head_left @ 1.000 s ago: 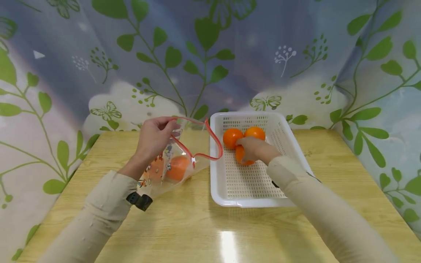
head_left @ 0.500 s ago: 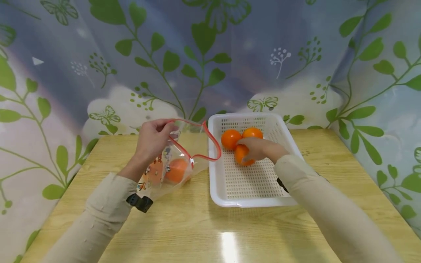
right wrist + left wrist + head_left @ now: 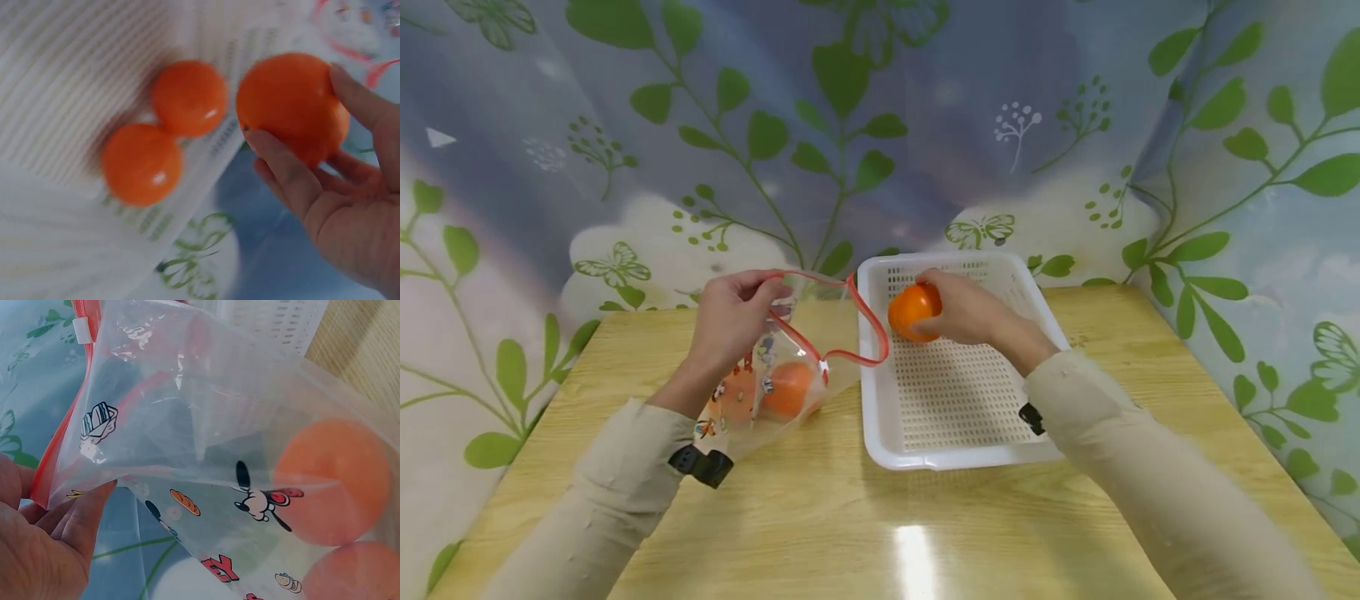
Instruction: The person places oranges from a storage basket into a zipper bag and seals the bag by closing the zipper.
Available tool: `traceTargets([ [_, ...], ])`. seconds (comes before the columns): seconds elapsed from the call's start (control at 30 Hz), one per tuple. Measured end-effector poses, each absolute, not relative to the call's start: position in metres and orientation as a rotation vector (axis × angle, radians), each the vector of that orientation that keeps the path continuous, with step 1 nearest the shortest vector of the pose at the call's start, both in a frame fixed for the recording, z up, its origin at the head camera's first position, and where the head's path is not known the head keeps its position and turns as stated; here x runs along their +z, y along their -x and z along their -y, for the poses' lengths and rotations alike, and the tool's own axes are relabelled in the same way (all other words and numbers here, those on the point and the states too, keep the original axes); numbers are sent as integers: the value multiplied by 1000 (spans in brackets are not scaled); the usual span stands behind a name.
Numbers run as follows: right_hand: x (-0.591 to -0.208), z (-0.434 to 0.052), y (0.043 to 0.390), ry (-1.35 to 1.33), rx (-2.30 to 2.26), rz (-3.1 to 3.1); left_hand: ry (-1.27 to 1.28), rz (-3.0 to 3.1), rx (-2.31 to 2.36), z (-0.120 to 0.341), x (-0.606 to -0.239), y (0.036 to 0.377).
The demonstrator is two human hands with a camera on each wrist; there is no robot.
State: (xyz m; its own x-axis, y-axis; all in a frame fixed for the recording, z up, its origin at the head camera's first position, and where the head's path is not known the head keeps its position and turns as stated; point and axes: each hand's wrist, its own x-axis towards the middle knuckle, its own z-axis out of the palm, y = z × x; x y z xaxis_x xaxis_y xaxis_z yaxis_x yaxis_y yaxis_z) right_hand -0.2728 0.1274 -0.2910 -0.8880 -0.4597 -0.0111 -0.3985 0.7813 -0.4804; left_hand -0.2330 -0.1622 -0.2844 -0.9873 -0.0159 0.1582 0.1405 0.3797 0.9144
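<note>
My left hand (image 3: pixel 737 317) pinches the red-edged mouth of a clear zip bag (image 3: pixel 206 425) printed with small cartoon figures. The bag's opening faces the basket, and in the left wrist view two oranges show through the plastic, one an upper orange (image 3: pixel 334 481) and the other a lower orange (image 3: pixel 356 575). Over the basket, my right hand (image 3: pixel 966 308) grips an orange (image 3: pixel 290 103) between thumb and fingers, raised above the basket floor. Two more oranges, a nearer orange (image 3: pixel 142 164) and a farther orange (image 3: pixel 189 98), lie in the basket; the hand and held orange largely hide them in the head view.
The white perforated basket (image 3: pixel 925 458) stands on the wooden table (image 3: pixel 790 533), right of the bag, whose mouth overlaps its left rim. Behind the table hangs a curtain (image 3: pixel 940 125) with a leaf and butterfly print. A black strap (image 3: pixel 700 465) circles the left wrist.
My right hand has lifted an orange off the basket floor and moved it up and slightly left. The left hand keeps its hold on the bag; the head view has shifted a little.
</note>
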Motion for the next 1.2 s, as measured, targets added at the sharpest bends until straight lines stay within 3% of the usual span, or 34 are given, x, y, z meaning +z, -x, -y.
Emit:
traceTargets([
  [0.5,-283,-88,237,879,-1403,-2742,107,2479,-1657,161,-283,231],
  [0.73,-288,-73,238,999,-1126,-2830,121,2518,-1576,164,-277,232],
  [1.2,-295,-61,244,862,-988,-2918,175,2555,-1579,162,-266,227],
])
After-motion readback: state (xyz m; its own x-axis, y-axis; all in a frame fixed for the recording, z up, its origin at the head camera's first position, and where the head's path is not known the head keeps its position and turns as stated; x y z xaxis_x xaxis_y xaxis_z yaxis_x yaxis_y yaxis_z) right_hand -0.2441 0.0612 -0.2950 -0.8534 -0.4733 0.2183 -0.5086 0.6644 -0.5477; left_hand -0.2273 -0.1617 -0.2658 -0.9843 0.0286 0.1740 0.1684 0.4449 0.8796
